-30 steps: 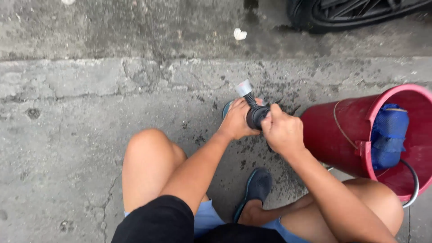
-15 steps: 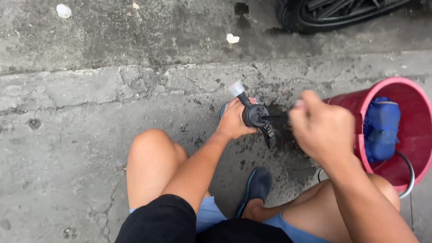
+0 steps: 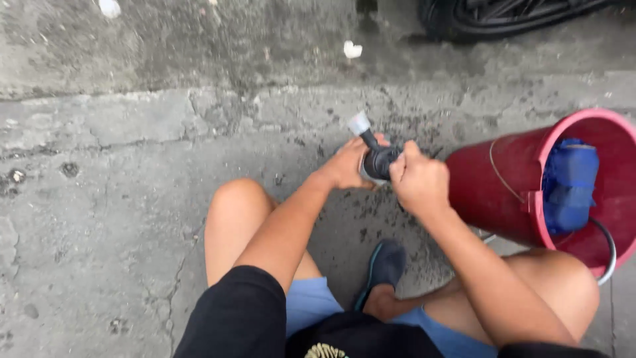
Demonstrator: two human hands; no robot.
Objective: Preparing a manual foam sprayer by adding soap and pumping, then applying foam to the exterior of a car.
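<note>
You hold one small black part [image 3: 379, 161] with a pale stem, low over the wet concrete [image 3: 119, 185]. Your left hand [image 3: 348, 164] wraps around it. Your right hand [image 3: 419, 182] is closed in a fist against its other side. It looks dirty, so the work seems only partly done. Just beside you stands one red bucket [image 3: 493, 192] holding one blue thing [image 3: 568, 185]. One tyre [image 3: 477, 16] is far off.

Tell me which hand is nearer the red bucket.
Right. The right hand is closed on the dark part just beside the red bucket, apart from its wall. The left hand grips the same part from the far side, farther off.
</note>
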